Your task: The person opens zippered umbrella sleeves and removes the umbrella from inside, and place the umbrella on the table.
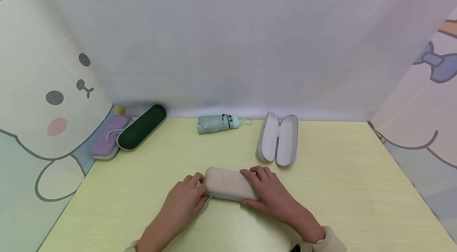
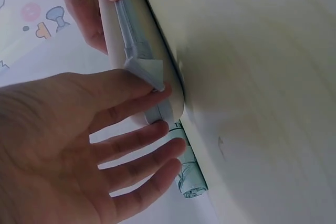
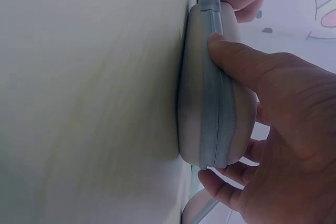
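Observation:
A beige zippered glasses case with a grey zip band lies on the table in front of me. My right hand grips its right end, thumb on the near side along the zip band and fingers over the far side. At the left end, my left hand pinches the case's grey strap between thumb and index finger. The other left fingers are spread, loosely bent. Whether the zip is partly open cannot be told.
A light-green folded umbrella lies at the table's back edge. Right of it stands an open white glasses case. A dark green case leans on a purple case at the back left. Curtains border the table.

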`<state>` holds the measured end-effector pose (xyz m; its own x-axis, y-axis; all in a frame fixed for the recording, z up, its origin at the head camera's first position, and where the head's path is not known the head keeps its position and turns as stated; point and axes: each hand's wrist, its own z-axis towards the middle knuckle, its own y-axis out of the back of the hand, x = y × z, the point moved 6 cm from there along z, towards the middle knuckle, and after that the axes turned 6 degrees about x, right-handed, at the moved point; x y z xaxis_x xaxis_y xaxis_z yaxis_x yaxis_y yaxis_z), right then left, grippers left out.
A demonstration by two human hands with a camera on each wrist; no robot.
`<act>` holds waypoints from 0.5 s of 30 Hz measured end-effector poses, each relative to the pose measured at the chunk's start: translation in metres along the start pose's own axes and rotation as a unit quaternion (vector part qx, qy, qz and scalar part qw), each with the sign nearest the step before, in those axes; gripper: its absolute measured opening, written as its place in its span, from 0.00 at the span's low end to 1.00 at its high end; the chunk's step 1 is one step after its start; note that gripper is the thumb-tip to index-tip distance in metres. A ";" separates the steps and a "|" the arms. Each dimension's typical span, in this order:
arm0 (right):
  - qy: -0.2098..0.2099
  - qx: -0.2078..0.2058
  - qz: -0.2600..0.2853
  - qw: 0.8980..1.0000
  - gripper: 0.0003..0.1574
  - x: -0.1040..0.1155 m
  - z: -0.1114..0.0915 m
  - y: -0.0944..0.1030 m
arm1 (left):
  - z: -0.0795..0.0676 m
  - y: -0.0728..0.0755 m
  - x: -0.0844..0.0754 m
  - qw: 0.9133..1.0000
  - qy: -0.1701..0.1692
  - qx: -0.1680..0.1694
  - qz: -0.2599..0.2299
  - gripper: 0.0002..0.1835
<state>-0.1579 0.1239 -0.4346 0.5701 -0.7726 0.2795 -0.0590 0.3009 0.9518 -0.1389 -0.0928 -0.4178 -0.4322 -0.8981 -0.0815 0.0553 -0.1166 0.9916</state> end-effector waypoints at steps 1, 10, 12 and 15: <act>0.001 0.000 -0.002 1.000 0.50 0.001 0.000 -0.001 | 0.000 0.000 0.000 1.000 -0.004 -0.001 0.004 0.08; 0.003 0.011 -0.001 1.000 0.49 0.002 0.000 0.001 | -0.001 0.002 0.003 0.999 -0.037 -0.009 0.010 0.09; 0.002 0.015 0.001 1.000 0.50 0.002 0.000 0.002 | -0.001 0.002 0.004 0.999 -0.044 -0.013 0.007 0.09; 0.003 0.017 0.003 1.000 0.50 0.001 -0.001 0.002 | -0.002 0.002 0.005 0.998 -0.054 -0.018 0.003 0.07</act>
<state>-0.1569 0.1246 -0.4324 0.5745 -0.7675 0.2844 -0.0904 0.2858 0.9540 -0.1393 -0.0980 -0.4160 -0.5260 -0.8482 -0.0622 0.0896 -0.1280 0.9877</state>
